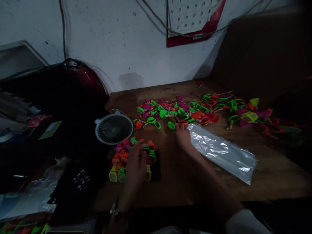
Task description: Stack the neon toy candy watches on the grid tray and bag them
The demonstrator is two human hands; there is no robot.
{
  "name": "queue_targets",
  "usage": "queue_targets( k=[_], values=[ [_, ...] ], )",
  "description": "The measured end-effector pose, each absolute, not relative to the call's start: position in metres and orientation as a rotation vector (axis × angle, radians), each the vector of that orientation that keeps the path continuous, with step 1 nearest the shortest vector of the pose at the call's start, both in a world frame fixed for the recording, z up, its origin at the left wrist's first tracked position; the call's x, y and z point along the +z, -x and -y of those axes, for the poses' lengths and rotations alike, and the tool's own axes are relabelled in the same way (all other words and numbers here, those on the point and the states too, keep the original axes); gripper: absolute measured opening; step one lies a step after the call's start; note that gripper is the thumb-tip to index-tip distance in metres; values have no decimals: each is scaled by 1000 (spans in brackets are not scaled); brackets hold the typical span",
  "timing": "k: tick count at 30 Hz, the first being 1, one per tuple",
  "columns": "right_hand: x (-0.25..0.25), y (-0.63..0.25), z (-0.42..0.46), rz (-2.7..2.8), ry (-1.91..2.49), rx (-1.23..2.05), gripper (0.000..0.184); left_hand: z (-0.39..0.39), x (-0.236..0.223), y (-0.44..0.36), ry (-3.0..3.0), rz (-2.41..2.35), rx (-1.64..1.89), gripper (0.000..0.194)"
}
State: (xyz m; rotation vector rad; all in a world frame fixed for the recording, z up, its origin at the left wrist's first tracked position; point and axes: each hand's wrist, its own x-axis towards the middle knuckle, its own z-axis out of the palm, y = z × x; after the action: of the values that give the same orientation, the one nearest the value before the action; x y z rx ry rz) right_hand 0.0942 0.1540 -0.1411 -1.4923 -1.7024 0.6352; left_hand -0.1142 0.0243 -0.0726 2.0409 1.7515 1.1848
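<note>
My left hand [136,162] rests over a tight group of colourful plastic toy watches [117,159], in pink, orange, green and yellow. Its thumb and fingers are apart, and the palm hides part of the group. Further right, my right hand [184,136] reaches forward with its fingers closed at an orange toy watch [182,122]. A green toy watch [171,125] lies just left of those fingertips. Beside the right hand, a clear plastic bag [219,149] lies flat and slanted on the wooden table [168,188].
A pile of loose toy watches [162,113] spreads along the back, and more [248,117] lie to the right. A round grey fan [114,128] stands behind the group at left. Dark crates [80,178] border the table's left side. A calendar [195,19] hangs on the wall.
</note>
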Motion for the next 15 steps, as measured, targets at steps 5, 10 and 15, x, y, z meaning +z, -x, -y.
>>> queue_targets(
  k=[5,10,15],
  values=[
    [-141,-101,-167,1723,1594,637,13,-10,-63,136,-2238,-1764,1103,24],
    [-137,-71,-77,1554,1143,1159,18,7,-77,143,-2463,-1769,818,29],
    [-151,-34,-4,1408,1041,1494,16,19,-88,135,-2519,-1885,711,35]
  ],
)
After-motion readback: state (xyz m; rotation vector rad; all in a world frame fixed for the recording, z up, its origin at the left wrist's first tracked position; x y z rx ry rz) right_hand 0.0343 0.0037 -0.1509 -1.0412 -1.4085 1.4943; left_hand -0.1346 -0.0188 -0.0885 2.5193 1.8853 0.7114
